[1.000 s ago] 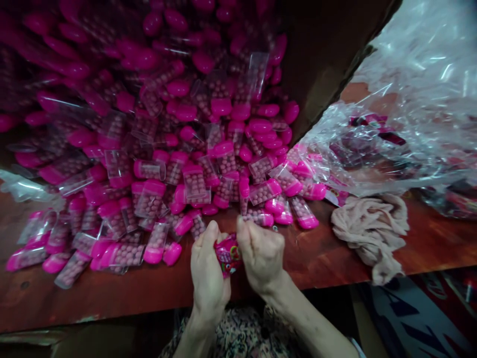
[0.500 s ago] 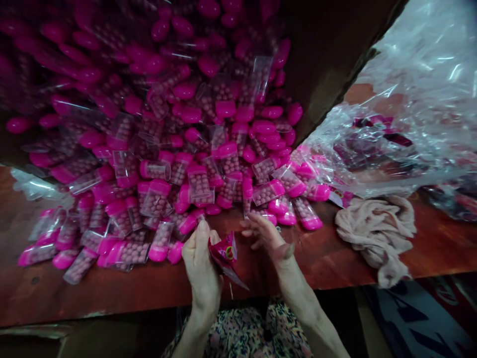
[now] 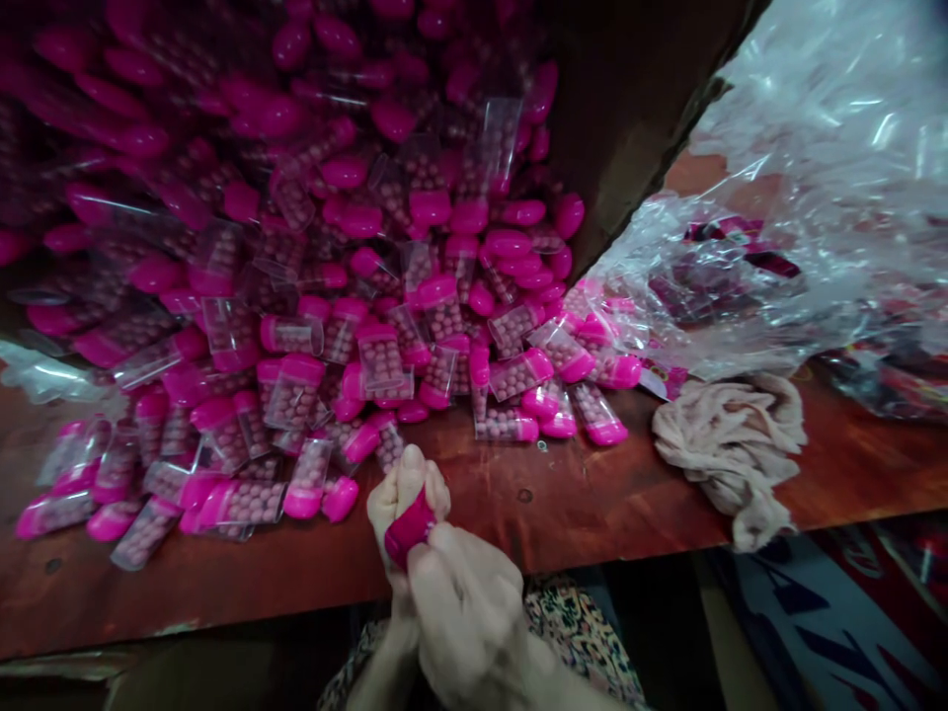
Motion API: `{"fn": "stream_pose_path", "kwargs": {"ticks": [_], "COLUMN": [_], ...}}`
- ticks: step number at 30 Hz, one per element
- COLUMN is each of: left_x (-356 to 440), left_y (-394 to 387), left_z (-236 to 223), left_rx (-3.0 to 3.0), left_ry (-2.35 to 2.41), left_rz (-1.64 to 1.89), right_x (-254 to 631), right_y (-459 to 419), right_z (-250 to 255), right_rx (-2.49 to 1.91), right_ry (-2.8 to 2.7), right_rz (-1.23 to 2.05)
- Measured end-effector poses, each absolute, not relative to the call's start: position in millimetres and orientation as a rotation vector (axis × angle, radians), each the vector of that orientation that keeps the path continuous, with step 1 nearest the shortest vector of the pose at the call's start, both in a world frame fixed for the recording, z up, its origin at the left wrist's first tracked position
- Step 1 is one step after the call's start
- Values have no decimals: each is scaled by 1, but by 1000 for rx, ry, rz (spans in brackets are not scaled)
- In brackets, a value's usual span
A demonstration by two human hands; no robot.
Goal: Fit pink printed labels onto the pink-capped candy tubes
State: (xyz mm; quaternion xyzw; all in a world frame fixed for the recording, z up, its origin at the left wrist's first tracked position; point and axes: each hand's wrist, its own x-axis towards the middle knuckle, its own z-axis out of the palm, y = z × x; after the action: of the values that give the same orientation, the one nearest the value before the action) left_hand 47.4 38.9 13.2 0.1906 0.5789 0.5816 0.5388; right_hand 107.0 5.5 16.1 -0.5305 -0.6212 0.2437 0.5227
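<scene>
Magenta packet [image 3: 408, 530] sat clasped in the left hand [image 3: 400, 491]; the right hand [image 3: 474, 602], spread and apart moments before, had swung in, pinching its edge, so both grips worked it! Just beyond, pink-capped tubes [image 3: 381, 359] crowded the table [image 3: 585, 513].

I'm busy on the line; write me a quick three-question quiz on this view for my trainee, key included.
1. What is in the left hand?
(a) a pen
(b) a pink packet
(c) a pair of scissors

2. Fill in the blank: the clear bottles have ____ caps.

3. True or false: the crumpled cloth lies to the left of the bottles as seen in the picture.

Key:
1. b
2. pink
3. False; the cloth lies to the right of them, on the table.
</scene>
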Motion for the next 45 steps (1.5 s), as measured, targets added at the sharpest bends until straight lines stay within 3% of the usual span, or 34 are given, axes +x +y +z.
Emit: {"fn": "stream_pose_path", "kwargs": {"ticks": [6,13,20,29,45], "left_x": [58,50,50,52,61], "left_y": [27,36,40,43,43], "left_z": [20,-4,3,12,4], "left_rx": [324,678,771,885,945], "left_ry": [1359,1404,1220,1219,1207], "left_rz": [1239,1134,872,668,645], "right_x": [136,158,173,178,204], "right_y": [19,-6,-15,-18,-26], "right_z": [1,-2,-21,-24,-18], "right_rx": [-1383,-1528,-1685,-1575,-1618], "right_ry": [-1406,-988,-697,-623,-652], "right_rz": [690,963,813,878,962]}}
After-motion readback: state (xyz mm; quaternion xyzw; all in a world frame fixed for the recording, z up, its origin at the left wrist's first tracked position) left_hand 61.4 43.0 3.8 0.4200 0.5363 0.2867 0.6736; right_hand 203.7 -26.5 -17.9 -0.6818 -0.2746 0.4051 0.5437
